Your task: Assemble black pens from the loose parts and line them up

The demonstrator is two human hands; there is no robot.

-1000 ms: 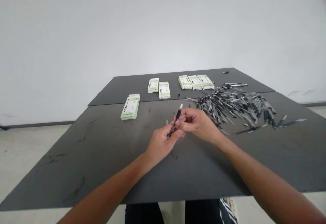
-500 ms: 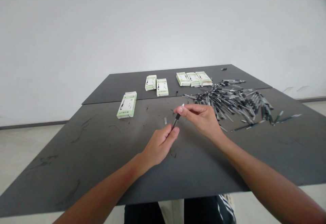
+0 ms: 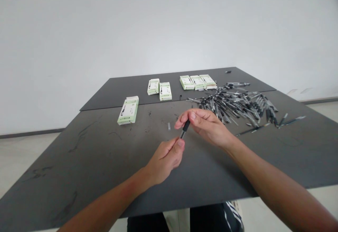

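Left hand (image 3: 166, 158): fingers closed on the lower part of a pen (image 3: 186, 125), thumb lying along the barrel. The pen is held tilted above the tabletop (image 3: 118, 175), between the two hands, its dark grip section exposed. Right hand (image 3: 207, 124): thumb and fingers closed about the pen's upper end; the tip is hidden by them.

Beyond the right hand, a loose heap of pens (image 3: 235, 105), dark and clear parts lying in mixed directions. A small clear strip (image 3: 169, 126) lies on the tabletop near the hands.

Green-and-white cartons: a single carton (image 3: 128, 110) at left, its end flap raised; a pair of cartons (image 3: 165, 91) farther back; a row of three cartons (image 3: 198, 82) side by side, near the heap. One small dark piece (image 3: 228, 71) near the far edge. Pale wall (image 3: 158, 24) behind.
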